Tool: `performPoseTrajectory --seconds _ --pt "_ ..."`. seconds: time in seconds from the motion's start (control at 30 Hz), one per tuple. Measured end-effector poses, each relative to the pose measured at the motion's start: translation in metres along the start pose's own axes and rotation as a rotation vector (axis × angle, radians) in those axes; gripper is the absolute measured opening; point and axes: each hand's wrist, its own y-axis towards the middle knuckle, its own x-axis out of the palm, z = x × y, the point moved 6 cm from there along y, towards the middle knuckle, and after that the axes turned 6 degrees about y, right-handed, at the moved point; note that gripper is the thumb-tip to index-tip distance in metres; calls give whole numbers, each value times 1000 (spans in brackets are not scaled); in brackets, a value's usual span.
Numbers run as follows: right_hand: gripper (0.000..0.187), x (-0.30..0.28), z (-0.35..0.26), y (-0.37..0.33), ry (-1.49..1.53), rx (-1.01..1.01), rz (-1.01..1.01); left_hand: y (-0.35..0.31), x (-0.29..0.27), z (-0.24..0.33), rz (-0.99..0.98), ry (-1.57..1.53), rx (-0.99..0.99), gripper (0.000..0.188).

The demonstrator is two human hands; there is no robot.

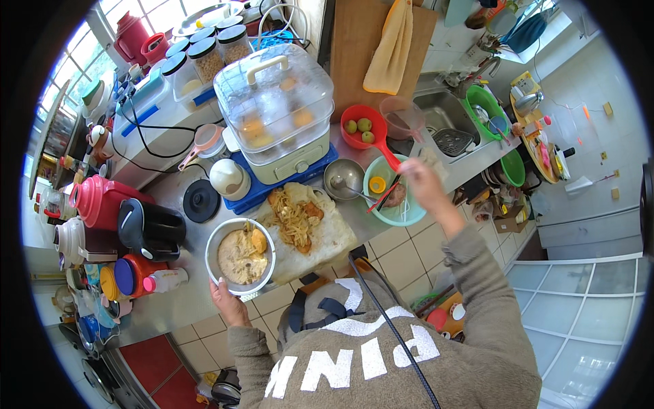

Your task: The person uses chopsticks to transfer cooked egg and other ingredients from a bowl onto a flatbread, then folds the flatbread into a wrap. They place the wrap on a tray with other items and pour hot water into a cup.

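Observation:
At the counter's front edge my left hand (229,305) grips the near rim of a white-rimmed metal bowl (212,235). A beige, doughy mixture (235,258) with a yellow lump fills it. To its right, shredded, browned food (294,219) lies on a pale, floury board (325,238). My right hand (424,183), smeared by motion, is above a pale green basin (411,213) and close to the handle of a red strainer (353,141) with several green fruits. A thin red utensil (381,199) leans across the basin beside a yellow cup (377,185); whether my fingers hold anything cannot be seen.
A steamer (276,109) with a fogged clear lid stands on a blue tray (238,202). A metal bowl with a spoon (338,178) sits beside it. Jugs (151,228) and jars crowd the left; the sink (436,112) is at the far right.

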Motion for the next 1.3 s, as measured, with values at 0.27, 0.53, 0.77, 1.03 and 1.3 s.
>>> performPoseTrajectory --seconds 0.27,0.53,0.77,1.03,1.3 --pt "21 135 51 -4 -848 -47 -377 -17 30 0 87 -50 23 41" --pt "19 121 49 18 -691 46 -299 -31 37 4 107 -80 37 42" --pt "8 72 -34 6 -445 -230 -204 -35 50 30 49 17 61 46" --pt "12 102 -145 -31 114 -312 -455 -29 56 46 26 35 20 48" --pt "19 148 -166 -51 97 -498 -588 -29 57 58 8 23 11 46"
